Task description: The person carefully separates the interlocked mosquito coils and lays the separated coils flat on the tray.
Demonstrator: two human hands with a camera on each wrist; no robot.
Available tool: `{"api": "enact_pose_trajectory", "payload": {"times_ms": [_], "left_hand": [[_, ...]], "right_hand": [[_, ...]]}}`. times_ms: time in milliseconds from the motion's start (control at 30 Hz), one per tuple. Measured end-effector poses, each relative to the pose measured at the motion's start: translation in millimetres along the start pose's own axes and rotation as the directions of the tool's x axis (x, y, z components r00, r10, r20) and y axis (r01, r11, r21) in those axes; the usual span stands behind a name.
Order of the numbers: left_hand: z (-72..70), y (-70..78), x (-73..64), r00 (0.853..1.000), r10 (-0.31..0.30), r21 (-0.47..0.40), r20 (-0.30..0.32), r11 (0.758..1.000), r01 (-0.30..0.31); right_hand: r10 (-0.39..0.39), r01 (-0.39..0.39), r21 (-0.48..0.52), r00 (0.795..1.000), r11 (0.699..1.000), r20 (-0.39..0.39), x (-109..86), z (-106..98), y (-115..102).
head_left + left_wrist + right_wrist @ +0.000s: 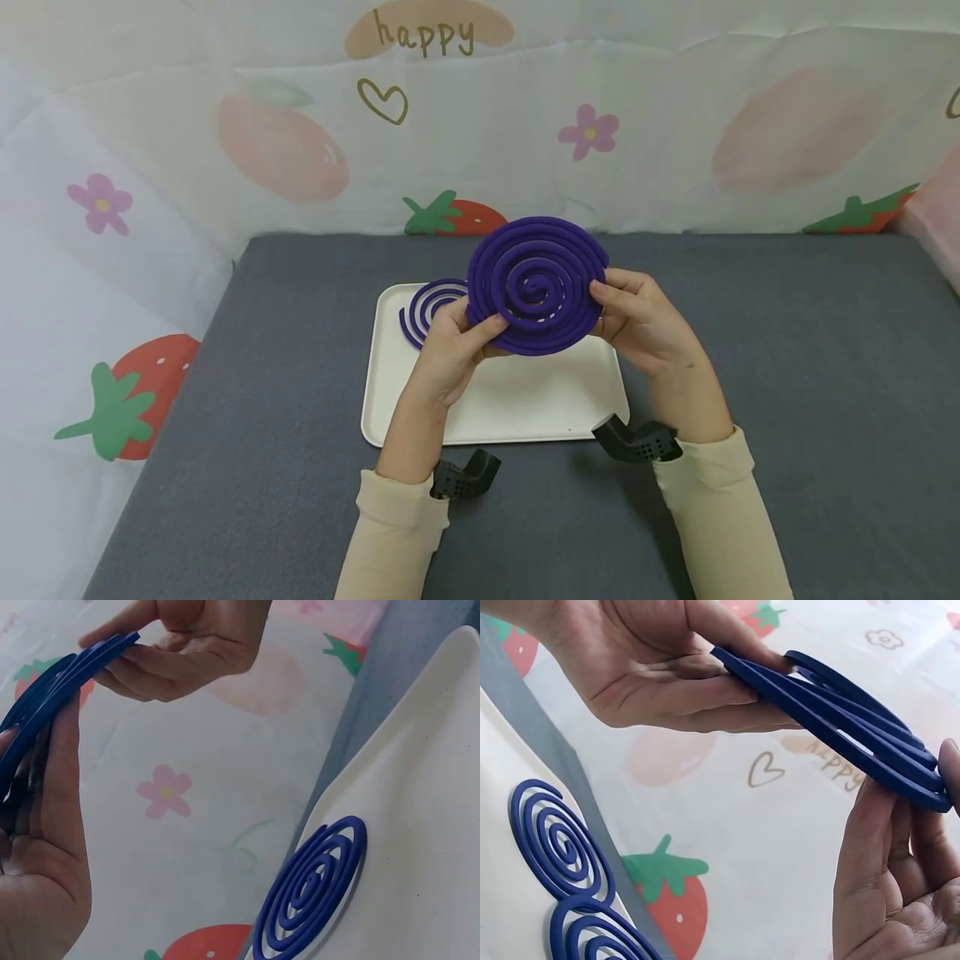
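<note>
Between both hands a purple-blue mosquito coil (536, 287) is raised above the white tray (525, 412), its flat spiral face turned to the head camera. My left hand (453, 350) pinches its lower left edge, thumb on the front and fingers behind. At the opposite edge, my right hand (648, 325) grips it between thumb and fingers. Seen nearly edge-on in the right wrist view, the held coil (840, 724) shows turns spread slightly apart. On the tray's far left lies another spiral coil (403, 323), partly hidden by the left hand. Two overlapping spirals show there in the right wrist view.
A dark grey cloth (810, 375) covers the table under the tray. Behind it hangs a white curtain (480, 150) printed with strawberries, flowers and writing. Black camera mounts (637, 440) sit on both wrists, close above the tray's front edge.
</note>
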State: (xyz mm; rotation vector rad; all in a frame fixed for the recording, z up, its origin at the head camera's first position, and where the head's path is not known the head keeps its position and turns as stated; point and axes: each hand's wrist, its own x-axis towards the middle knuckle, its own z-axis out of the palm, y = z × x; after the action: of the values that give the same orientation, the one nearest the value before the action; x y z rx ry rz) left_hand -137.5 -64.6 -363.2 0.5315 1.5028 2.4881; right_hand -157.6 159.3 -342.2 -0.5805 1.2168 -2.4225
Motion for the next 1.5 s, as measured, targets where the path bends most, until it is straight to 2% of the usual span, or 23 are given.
{"api": "enact_pose_trajectory", "payload": {"times_ms": [133, 333, 500, 667, 867, 1033, 1333, 1500], "left_hand": [[1.1, 0.3, 0.1, 0.999, -0.025, 0.0, -0.026, 1.0, 0.025], [5.5, -1.2, 1.1, 0.994, -0.071, 0.031, -0.079, 0.997, 0.073], [8.1, -2.2, 2.0, 0.99, -0.066, 0.04, -0.126, 0.997, 0.071], [7.3, -2.5, 1.8, 0.991, -0.062, 0.028, -0.117, 0.997, 0.066], [4.5, -3.8, 1.1, 0.996, -0.044, 0.021, -0.079, 0.999, 0.046], [3.4, -4.5, 1.8, 0.997, -0.039, 0.047, -0.062, 0.998, 0.042], [3.4, -4.6, 1.7, 0.997, -0.028, 0.09, -0.07, 0.995, 0.034], [4.1, -3.7, 1.2, 0.996, 0.003, 0.139, -0.089, 0.99, 0.01]], "right_hand": [[0.011, -0.011, 0.007, 1.0, 1.0, 0.007, 0.4, -1.1, 1.5], [0.048, -0.048, -0.038, 0.999, 0.998, 0.019, 2.5, -1.9, 3.9], [0.036, -0.037, -0.079, 0.999, 0.996, -0.014, 2.9, -3.8, 3.5], [0.01, -0.009, -0.046, 1.0, 0.999, 0.022, 1.6, -7.4, 2.1], [0.02, -0.02, 0.005, 0.998, 1.0, 0.057, 1.8, -8.7, 2.6], [0.025, -0.025, 0.016, 0.999, 1.0, 0.037, 1.9, -7.3, 3.1], [0.036, -0.036, 0.021, 0.999, 0.999, 0.024, 2.6, -8.4, 6.1], [0.032, -0.034, -0.036, 0.999, 0.999, -0.033, 3.6, -6.7, 6.1]]}}
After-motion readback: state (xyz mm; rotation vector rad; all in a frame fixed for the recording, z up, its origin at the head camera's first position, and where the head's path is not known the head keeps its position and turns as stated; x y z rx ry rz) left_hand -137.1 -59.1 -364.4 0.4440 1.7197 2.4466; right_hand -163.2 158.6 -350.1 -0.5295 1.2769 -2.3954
